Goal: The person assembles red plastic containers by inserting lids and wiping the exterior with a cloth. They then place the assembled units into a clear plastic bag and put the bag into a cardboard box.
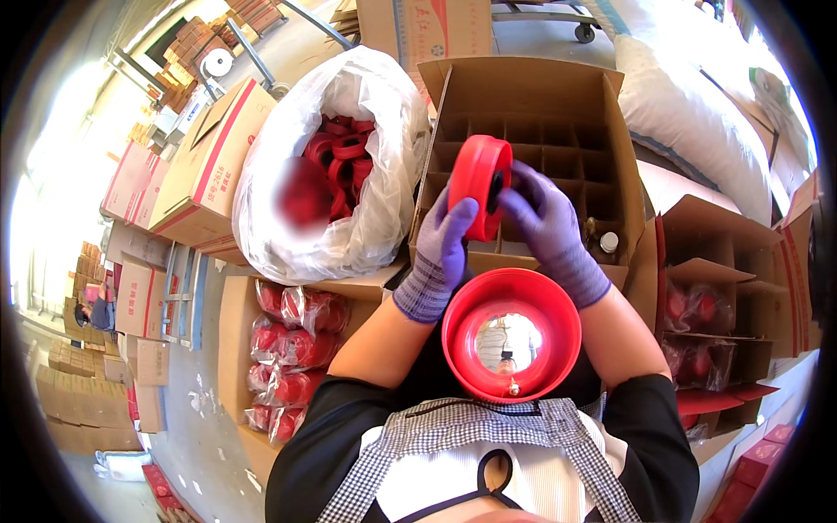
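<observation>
1. Stacked brown cartons with red stripes (205, 166) at left.
2. A white plastic bag (349, 157) holds red caps.
3. The left hand (440, 253) and right hand (549, 222), in purple gloves, both grip a red cap (478, 179) over a divided carton (532, 139).

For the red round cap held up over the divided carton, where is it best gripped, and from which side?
Probably by its rim, pinched from both sides. The red cap stands on edge above the divided carton, and the left hand and right hand already flank it; its flat face offers little purchase, while the rim gives opposed surfaces.
</observation>
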Demonstrator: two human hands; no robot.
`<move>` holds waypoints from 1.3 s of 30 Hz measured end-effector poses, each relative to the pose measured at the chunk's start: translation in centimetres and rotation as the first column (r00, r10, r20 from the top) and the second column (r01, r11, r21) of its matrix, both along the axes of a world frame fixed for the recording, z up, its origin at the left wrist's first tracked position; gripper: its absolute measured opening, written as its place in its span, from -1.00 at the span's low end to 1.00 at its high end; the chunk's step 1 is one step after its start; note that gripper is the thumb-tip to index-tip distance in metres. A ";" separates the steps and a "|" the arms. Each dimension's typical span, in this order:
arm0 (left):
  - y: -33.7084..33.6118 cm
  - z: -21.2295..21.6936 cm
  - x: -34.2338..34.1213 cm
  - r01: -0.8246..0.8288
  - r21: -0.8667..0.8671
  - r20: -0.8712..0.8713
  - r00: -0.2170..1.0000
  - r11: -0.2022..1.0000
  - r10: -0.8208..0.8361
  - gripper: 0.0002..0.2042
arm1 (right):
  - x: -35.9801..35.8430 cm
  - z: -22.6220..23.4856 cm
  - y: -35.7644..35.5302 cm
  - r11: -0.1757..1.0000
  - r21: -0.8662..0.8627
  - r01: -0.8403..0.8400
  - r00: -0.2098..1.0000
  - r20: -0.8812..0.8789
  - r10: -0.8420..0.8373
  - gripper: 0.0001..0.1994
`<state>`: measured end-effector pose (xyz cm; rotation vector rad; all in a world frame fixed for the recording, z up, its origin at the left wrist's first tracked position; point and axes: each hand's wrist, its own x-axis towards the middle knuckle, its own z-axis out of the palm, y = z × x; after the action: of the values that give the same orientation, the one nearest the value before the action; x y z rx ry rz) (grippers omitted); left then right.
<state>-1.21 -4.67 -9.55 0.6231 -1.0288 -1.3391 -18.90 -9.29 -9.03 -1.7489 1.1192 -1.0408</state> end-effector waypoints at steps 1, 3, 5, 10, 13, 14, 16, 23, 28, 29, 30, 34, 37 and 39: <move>-0.2 0.1 0.3 0.044 0.062 -0.085 0.996 0.997 -0.038 -0.40 | 0.4 1.2 1.0 0.923 -0.384 0.015 0.995 -0.085 -0.051 -0.36; 0.0 0.2 -0.1 0.044 0.037 -0.085 0.996 0.998 -0.041 -0.42 | 0.7 1.3 1.2 0.835 -0.550 -0.015 0.989 -0.133 -0.070 -0.40; 0.0 0.6 -0.6 0.051 -0.024 -0.007 0.999 0.998 -0.051 -0.42 | 0.9 1.1 1.3 0.859 -0.512 0.004 0.989 -0.126 -0.079 -0.47; -0.2 -0.3 -0.1 0.012 -0.050 0.180 0.984 0.999 -0.003 -0.41 | 0.1 0.1 -0.6 0.909 0.403 -0.109 0.988 0.145 0.054 -0.48; -0.3 -0.2 0.3 -0.016 0.048 0.021 1.000 0.999 0.015 -0.46 | 0.6 -0.3 0.7 0.999 -0.014 0.038 0.997 0.069 -0.037 -0.45; -0.1 0.2 -0.2 -0.006 0.043 -0.014 1.000 0.999 0.007 -0.47 | 1.1 0.1 1.9 0.910 -0.367 0.192 0.981 0.041 -0.190 -0.44; 0.3 1.4 -1.4 0.009 0.041 -0.079 0.997 0.999 -0.006 -0.49 | 0.9 0.6 1.3 0.811 -0.569 0.135 0.976 -0.063 -0.208 -0.40; 3.4 4.1 1.5 -0.054 -0.207 0.206 0.974 0.977 0.098 -0.35 | -0.8 1.4 3.6 0.905 0.403 -0.136 0.918 0.395 -0.037 -0.31; 7.2 11.4 2.4 0.468 -0.643 0.648 0.755 0.606 0.105 -0.30 | -4.3 -0.7 8.5 0.980 0.198 -0.021 0.853 0.515 -0.086 -0.45; 7.1 12.3 2.5 0.601 -0.607 0.754 0.643 0.520 0.137 -0.30 | -4.4 -1.4 9.0 0.998 0.042 0.051 0.880 0.471 -0.064 -0.48; 7.1 12.5 2.3 0.665 -0.513 0.832 0.542 0.543 0.122 -0.33 | -5.1 -1.4 9.7 0.976 0.217 0.005 0.845 0.521 -0.120 -0.53; 7.1 12.5 2.8 0.758 -0.356 0.926 0.365 0.547 0.098 -0.37 | -5.8 0.0 12.4 0.988 0.151 0.029 0.861 0.498 -0.101 -0.58; 6.8 12.5 3.2 0.756 -0.351 0.930 0.350 0.552 0.113 -0.38 | -4.2 3.5 14.2 0.993 0.046 -0.107 0.774 0.630 0.054 -0.53; 6.7 12.8 3.0 0.771 -0.333 0.939 0.323 0.543 0.117 -0.37 | -4.0 4.6 13.6 0.968 -0.166 -0.190 0.830 0.499 0.249 -0.53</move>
<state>1.79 2.04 3.26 0.3853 -2.6964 -0.6282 -22.88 4.36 -4.48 -1.4998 0.5151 -1.3401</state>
